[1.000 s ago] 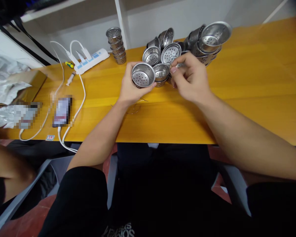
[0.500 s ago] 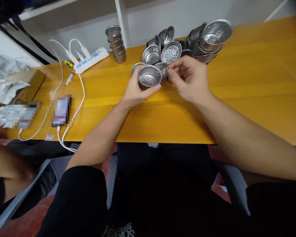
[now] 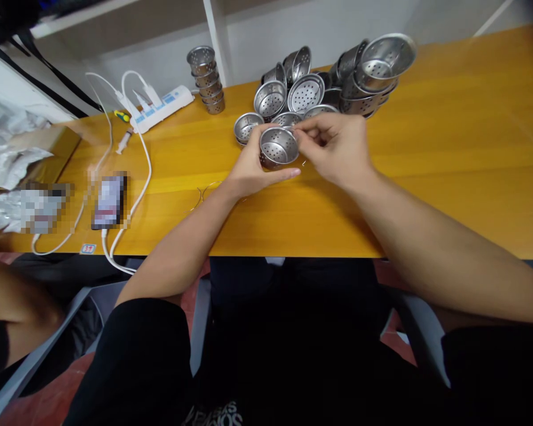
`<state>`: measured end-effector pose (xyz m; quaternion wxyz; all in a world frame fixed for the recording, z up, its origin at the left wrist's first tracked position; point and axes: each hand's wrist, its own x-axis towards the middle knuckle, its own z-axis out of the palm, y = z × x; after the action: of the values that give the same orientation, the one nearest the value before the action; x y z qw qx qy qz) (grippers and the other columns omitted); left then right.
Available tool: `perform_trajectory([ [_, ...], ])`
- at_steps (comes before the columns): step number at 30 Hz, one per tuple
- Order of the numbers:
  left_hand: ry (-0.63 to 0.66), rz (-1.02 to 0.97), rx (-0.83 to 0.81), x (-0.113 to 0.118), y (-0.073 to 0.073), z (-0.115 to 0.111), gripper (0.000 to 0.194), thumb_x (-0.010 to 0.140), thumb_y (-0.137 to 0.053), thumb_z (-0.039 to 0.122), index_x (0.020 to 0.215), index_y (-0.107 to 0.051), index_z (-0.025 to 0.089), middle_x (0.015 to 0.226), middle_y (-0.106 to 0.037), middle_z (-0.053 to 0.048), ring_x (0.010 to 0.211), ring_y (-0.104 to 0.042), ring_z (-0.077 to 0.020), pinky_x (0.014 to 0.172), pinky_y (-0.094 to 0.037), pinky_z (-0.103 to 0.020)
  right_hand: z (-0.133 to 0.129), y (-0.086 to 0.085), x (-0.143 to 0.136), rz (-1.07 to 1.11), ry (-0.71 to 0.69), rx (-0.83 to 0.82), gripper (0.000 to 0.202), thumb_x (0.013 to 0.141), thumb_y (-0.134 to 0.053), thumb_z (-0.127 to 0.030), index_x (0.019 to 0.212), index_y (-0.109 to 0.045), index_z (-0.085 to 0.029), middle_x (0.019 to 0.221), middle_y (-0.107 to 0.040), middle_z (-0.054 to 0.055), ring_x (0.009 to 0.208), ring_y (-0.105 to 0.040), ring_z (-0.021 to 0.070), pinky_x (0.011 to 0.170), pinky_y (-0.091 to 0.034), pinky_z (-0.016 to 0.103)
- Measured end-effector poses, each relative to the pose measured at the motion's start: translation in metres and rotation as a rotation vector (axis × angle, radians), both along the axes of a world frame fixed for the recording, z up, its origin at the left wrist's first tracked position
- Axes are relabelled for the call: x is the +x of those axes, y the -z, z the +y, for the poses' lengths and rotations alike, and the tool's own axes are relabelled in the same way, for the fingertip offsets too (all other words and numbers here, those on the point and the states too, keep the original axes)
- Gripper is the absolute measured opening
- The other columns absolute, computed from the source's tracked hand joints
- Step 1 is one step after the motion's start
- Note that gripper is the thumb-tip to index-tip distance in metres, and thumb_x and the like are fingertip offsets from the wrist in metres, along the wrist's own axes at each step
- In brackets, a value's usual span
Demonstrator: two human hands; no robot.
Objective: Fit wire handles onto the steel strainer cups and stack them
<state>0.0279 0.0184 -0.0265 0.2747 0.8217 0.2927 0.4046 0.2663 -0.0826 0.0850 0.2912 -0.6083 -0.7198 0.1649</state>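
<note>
My left hand (image 3: 253, 165) is closed round the side of a small perforated metal cup (image 3: 279, 145), its open mouth tilted up towards me and the thumb below it. At the cup's right rim, my right hand (image 3: 333, 145) pinches a thin wire; a small hooked end (image 3: 304, 163) shows just under the fingers. The rest of that wire is hidden. Close behind my hands lie several more perforated metal cups (image 3: 270, 99), some nested and tipped over. Thin curved wires (image 3: 211, 184) lie on the table beside my left forearm.
A stack of perforated cups (image 3: 208, 83) stands at the back, near a white power strip (image 3: 164, 109) with cables. A phone (image 3: 109, 201), a syringe (image 3: 124, 142) and plastic bags (image 3: 9, 160) are to the left. Another person's arm (image 3: 18, 284) shows at lower left.
My left hand has brought the cup slightly right and towards me, against my right fingertips. The cup behind it at the left and the curved wires now show more.
</note>
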Motion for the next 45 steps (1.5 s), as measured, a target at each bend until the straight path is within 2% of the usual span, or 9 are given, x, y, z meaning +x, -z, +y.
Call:
perform_trajectory([
  [6, 0.027, 0.003, 0.043, 0.001, 0.007, 0.004, 0.129, 0.091, -0.109, 0.095, 0.186, -0.042, 0.039, 0.179, -0.067, -0.015, 0.176, -0.071, -0.0474, 0.151, -0.060, -0.069, 0.003, 0.000, -0.003, -0.113, -0.014, 0.003, 0.081, 0.125, -0.065, -0.085, 0.183, -0.079, -0.031, 0.143, -0.093, 0.020, 0.128, -0.084, 0.0516, 0.094, -0.068, 0.058],
  [11, 0.003, 0.019, 0.016, 0.004, 0.004, 0.003, 0.126, 0.091, -0.110, 0.093, 0.183, -0.045, 0.037, 0.179, -0.068, -0.017, 0.177, -0.070, -0.0490, 0.153, -0.058, -0.071, 0.002, -0.001, -0.002, -0.067, -0.016, 0.006, 0.069, 0.131, -0.055, -0.073, 0.179, -0.082, -0.031, 0.142, -0.093, 0.019, 0.126, -0.084, 0.0488, 0.101, -0.069, 0.060],
  [16, 0.015, 0.016, 0.012, 0.004, 0.002, 0.002, 0.131, 0.084, -0.111, 0.099, 0.179, -0.047, 0.036, 0.178, -0.070, -0.017, 0.176, -0.071, -0.0488, 0.154, -0.056, -0.068, 0.005, 0.009, 0.000, 0.001, 0.003, 0.022, 0.067, 0.129, -0.062, -0.079, 0.173, -0.083, -0.033, 0.135, -0.092, 0.018, 0.124, -0.083, 0.0472, 0.100, -0.069, 0.058],
  [23, 0.050, 0.055, -0.004, 0.004, -0.004, -0.008, 0.130, 0.095, -0.095, 0.107, 0.185, -0.045, 0.028, 0.176, -0.072, -0.019, 0.171, -0.074, -0.0469, 0.152, -0.055, -0.066, 0.029, 0.045, 0.001, 0.418, -0.126, 0.283, 0.050, 0.114, -0.090, -0.085, 0.126, -0.090, -0.037, 0.087, -0.072, 0.007, 0.086, -0.076, 0.0373, 0.079, -0.069, 0.055],
  [28, 0.140, -0.049, -0.086, 0.001, 0.001, -0.002, 0.120, 0.101, -0.082, 0.113, 0.181, -0.051, 0.029, 0.159, -0.077, -0.013, 0.157, -0.082, -0.0413, 0.145, -0.061, -0.067, 0.018, 0.029, 0.007, 0.598, -0.360, 0.232, 0.063, 0.112, -0.090, -0.098, 0.111, -0.092, -0.035, 0.104, -0.088, 0.009, 0.091, -0.077, 0.0306, 0.081, -0.067, 0.052],
  [31, 0.178, -0.068, -0.084, -0.003, 0.004, 0.007, 0.114, 0.103, -0.081, 0.112, 0.177, -0.056, 0.030, 0.156, -0.076, -0.011, 0.160, -0.079, -0.0413, 0.145, -0.061, -0.067, 0.011, 0.018, 0.008, 0.684, -0.474, 0.155, 0.067, 0.099, -0.104, -0.100, 0.112, -0.093, -0.035, 0.103, -0.087, 0.007, 0.083, -0.073, 0.0254, 0.074, -0.062, 0.047],
  [35, 0.208, -0.079, -0.062, -0.004, 0.008, 0.012, 0.112, 0.105, -0.081, 0.110, 0.179, -0.054, 0.031, 0.160, -0.073, -0.011, 0.162, -0.078, -0.0409, 0.143, -0.062, -0.067, 0.013, 0.018, 0.006, 0.740, -0.492, 0.064, 0.075, 0.082, -0.119, -0.097, 0.102, -0.083, -0.034, 0.079, -0.072, 0.000, 0.063, -0.061, 0.0209, 0.059, -0.052, 0.044],
  [39, 0.196, -0.078, -0.031, -0.001, 0.012, 0.010, 0.120, 0.103, -0.087, 0.106, 0.185, -0.044, 0.030, 0.167, -0.070, -0.015, 0.166, -0.076, -0.0435, 0.146, -0.061, -0.069, 0.020, 0.024, 0.005, 0.793, -0.460, 0.034, 0.079, 0.078, -0.121, -0.097, 0.097, -0.077, -0.034, 0.077, -0.069, -0.001, 0.060, -0.058, 0.0212, 0.054, -0.050, 0.044],
  [45, 0.137, -0.041, 0.005, 0.000, 0.013, 0.008, 0.104, 0.114, -0.088, 0.085, 0.186, -0.041, 0.026, 0.172, -0.067, -0.018, 0.173, -0.070, -0.0459, 0.152, -0.054, -0.073, 0.023, 0.026, 0.008, 0.800, -0.442, -0.008, 0.079, 0.074, -0.125, -0.093, 0.096, -0.076, -0.035, 0.076, -0.070, -0.001, 0.064, -0.062, 0.0232, 0.056, -0.057, 0.044],
])
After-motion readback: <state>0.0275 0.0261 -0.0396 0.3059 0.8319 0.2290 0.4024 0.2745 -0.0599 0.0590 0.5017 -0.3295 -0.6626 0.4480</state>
